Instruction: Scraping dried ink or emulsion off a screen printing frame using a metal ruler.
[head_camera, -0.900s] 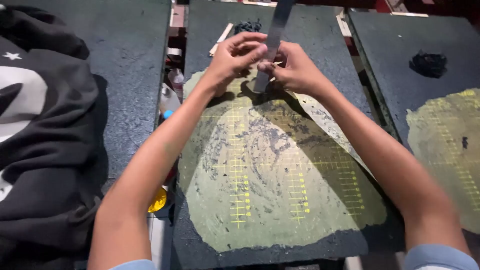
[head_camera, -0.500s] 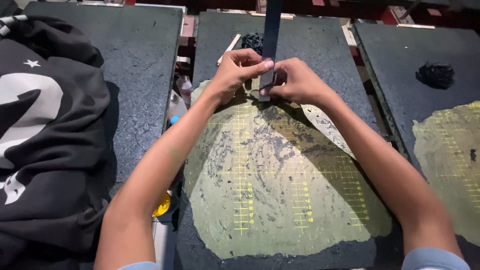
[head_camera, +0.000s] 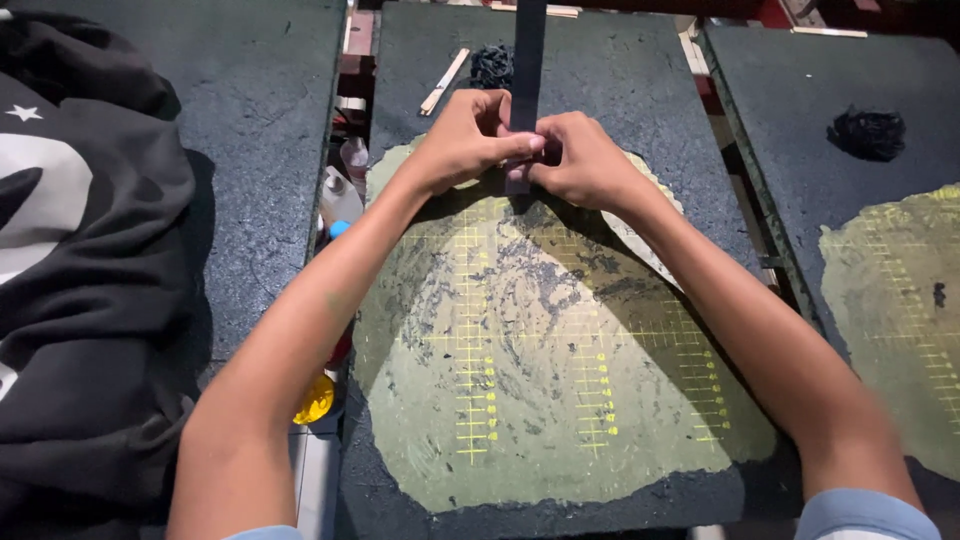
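A dark narrow strip (head_camera: 527, 70) stands upright over the far part of the middle board (head_camera: 640, 90), and its lower end is pinched between the two hands; the upper end goes out of the picture at the top. The left hand (head_camera: 468, 140) closes its fingers (head_camera: 490, 105) on the strip from the left side, and the right hand (head_camera: 580, 160) presses on it from the right, thumb against thumb, so both hands are clamped on the same piece and touch each other.

Under the hands the board carries a big pale green patch (head_camera: 520, 400) with yellow ruler lines (head_camera: 470, 330) crossing it; the patch is worn and dark in many places. Just beyond the hands lies a small black tangle of thread or lint (head_camera: 490, 65), and beside it a thin wooden stick (head_camera: 444, 81) lies at a slant; neither one touches the hands.

In the gap to the left of the board stand small plastic bottles (head_camera: 340, 195), and lower down there is a yellow cap (head_camera: 315, 400). On the left board (head_camera: 260, 130) lies a black garment with a white print (head_camera: 70, 280); on the right board (head_camera: 800, 110) there is another black tangle (head_camera: 866, 132) and a second green patch (head_camera: 900, 300).

Both forearms stretch forward from the lower corners and meet at the strip; light blue sleeve edges (head_camera: 865, 512) show at the bottom.
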